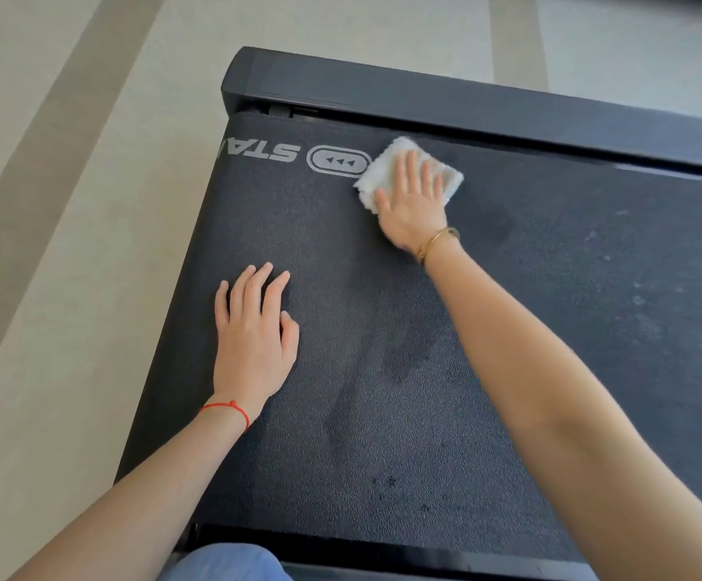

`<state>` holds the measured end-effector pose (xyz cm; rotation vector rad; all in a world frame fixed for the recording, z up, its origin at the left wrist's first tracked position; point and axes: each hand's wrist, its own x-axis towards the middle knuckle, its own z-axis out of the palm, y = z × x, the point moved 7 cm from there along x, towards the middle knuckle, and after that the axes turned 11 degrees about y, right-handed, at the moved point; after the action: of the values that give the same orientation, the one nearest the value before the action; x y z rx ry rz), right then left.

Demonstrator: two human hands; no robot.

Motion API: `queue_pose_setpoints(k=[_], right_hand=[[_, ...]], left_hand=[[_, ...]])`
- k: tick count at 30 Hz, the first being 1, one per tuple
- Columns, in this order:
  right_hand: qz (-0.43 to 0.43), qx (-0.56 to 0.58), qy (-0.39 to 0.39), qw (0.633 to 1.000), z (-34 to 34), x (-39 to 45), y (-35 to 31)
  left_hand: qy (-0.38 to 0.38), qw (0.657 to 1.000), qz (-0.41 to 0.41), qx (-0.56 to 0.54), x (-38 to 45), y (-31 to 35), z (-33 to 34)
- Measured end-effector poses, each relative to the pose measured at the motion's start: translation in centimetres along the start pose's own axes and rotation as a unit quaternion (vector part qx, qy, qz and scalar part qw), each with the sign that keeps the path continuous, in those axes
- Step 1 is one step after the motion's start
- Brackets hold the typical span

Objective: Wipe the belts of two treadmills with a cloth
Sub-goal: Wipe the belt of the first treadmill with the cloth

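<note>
A black textured treadmill belt (382, 371) fills most of the view, with a grey logo and arrow mark (338, 161) printed near its far end. A folded white cloth (452, 178) lies on the belt just right of that mark. My right hand (414, 203) presses flat on the cloth with straight fingers. My left hand (254, 329) rests flat on the bare belt, nearer me and to the left, holding nothing. Darker damp streaks (403, 358) run across the belt between my arms.
A black side rail (487, 106) borders the belt's far edge, and another black rail (382, 551) runs along the near edge. Pale striped flooring (68, 203) lies to the left and beyond. Light dusty marks (638, 299) dot the belt at right. Blue fabric (223, 564) shows at the bottom.
</note>
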<state>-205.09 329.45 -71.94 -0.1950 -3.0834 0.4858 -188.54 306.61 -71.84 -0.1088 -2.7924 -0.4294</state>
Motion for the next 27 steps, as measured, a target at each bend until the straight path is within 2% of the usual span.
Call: queue_pose_setpoints(k=[3,6,9,12,14,15,18,21,23,25,27], right_hand=[[-0.161,-0.005,-0.013,0.987,1.3,-5.3,-3.8],[-0.236,-0.02,-0.008,0.971,1.0,-9.0,-2.7],[-0.198,-0.075,0.025,0.977,-0.7,-5.2,1.7],[-0.059,-0.076,0.012,0.995,-2.1,1.5,5.5],[0.02,-0.043,-0.012,0.999,-1.6,3.9,5.4],[0.033,-0.035,-0.015,0.999,-1.2,4.3,4.5],[-0.032,-0.034,-0.011,0.999,-0.3,3.3,-0.1],[-0.199,-0.055,-0.007,0.978,0.8,-0.8,-4.9],[-0.284,-0.04,-0.02,0.958,1.3,-3.8,-5.8],[-0.289,-0.04,-0.011,0.957,0.7,-3.4,-3.9],[-0.204,-0.055,0.028,0.977,-0.6,-0.1,-0.4]], left_hand=[[0.006,1.0,0.005,-0.004,-0.1,0.1,-0.2],[0.001,1.0,0.006,-0.005,-0.1,0.1,-0.2],[-0.004,1.0,0.005,0.0,-0.1,0.0,-0.1],[0.0,1.0,0.006,0.007,-0.1,0.0,0.0],[-0.002,1.0,0.007,0.015,-0.1,0.1,0.1],[-0.002,1.0,0.006,0.018,0.0,0.1,0.1],[0.001,1.0,0.009,0.019,-0.1,0.1,0.1],[0.005,1.0,0.011,0.016,0.0,0.2,0.1],[0.007,1.0,0.009,0.01,-0.1,0.1,0.1],[0.008,1.0,0.008,0.006,-0.1,0.1,0.0],[0.003,1.0,0.007,0.002,-0.1,0.1,0.1]])
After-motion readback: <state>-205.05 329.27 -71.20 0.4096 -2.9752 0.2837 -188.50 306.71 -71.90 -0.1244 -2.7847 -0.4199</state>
